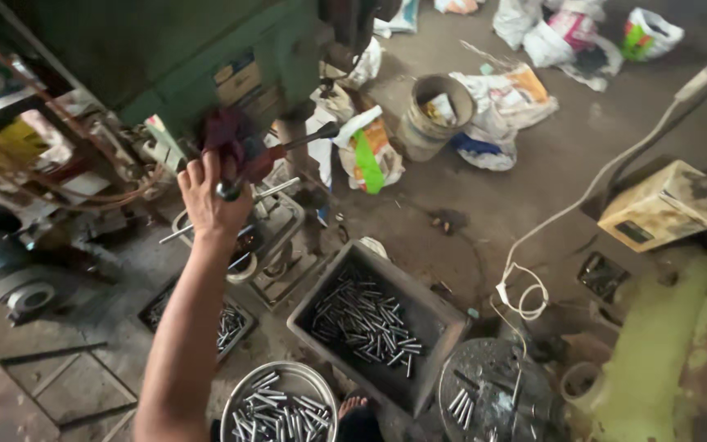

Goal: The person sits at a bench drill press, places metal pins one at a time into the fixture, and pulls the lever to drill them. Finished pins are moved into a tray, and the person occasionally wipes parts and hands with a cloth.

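Round steel bowl (281, 403) at bottom edge, nearest cam, full of short metal pins. Bare toes (353, 404) just beside its right rim. Right of that, a grey round plate (493, 385) w/ a few pins on it.

Behind the bowl: grey rectangular tray (380, 326), angled, holding a heap of same pins (367, 321). Smaller dark tray (227, 321) to the left on the floor, also pins, partly hidden by the forearm.

Left hand (213, 192) raised, arm stretched up from bottom of frame. Fingers closed around the lever handle (231, 190) of a green machine (206, 57), a dark red rag (231, 135) just above the knuckles. Black-tipped lever arm (308, 139) sticks out to the right of the hand. Under the hand, the machine's metal work fixture (276, 225), blurred, detail not clear.

Right hand: not in view.

Floor (533, 164) is bare concrete, dirty. Grey bucket (435, 115) near centre top, plastic sacks (501, 98) around it, more bags along top edge. White cable (583, 196) runs from top right down to a loose coil near the big tray. Cream-coloured box unit (660, 205) at right, tilted. Pale green painted machine body (681, 352) in the lower right corner. Grey motor (2, 262) at far left.
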